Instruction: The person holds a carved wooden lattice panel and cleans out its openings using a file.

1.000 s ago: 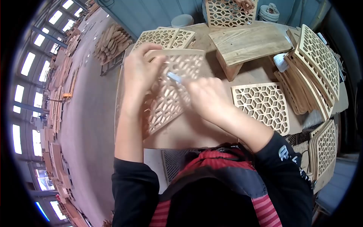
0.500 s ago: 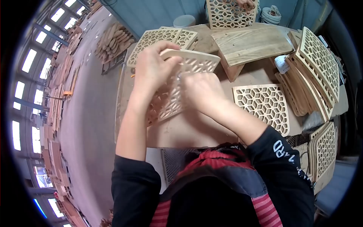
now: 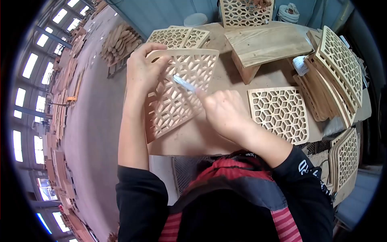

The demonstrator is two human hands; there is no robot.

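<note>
My left hand (image 3: 146, 70) grips a wooden lattice panel (image 3: 183, 86) by its upper left corner, thumb in front, and the panel stands tilted over the table. My right hand (image 3: 225, 111) is closed around a slim, pale blade-like tool (image 3: 184, 83); its exact kind is unclear. The tool's tip lies against or just in front of the panel's openwork, near the upper middle. To the right of my right hand, a second lattice panel (image 3: 279, 115) lies flat on the table.
A low wooden stand (image 3: 268, 45) occupies the table's (image 3: 181, 146) far side. Stacked lattice panels (image 3: 338, 66) rise at the right, more panels (image 3: 171, 37) lie at the back left. Across the table, another person's hand (image 3: 264, 4) is at an upright panel (image 3: 246, 15).
The held panel has shifted left and turned more toward me. My right hand has moved down and right from the panel, bringing the pale tool into view.
</note>
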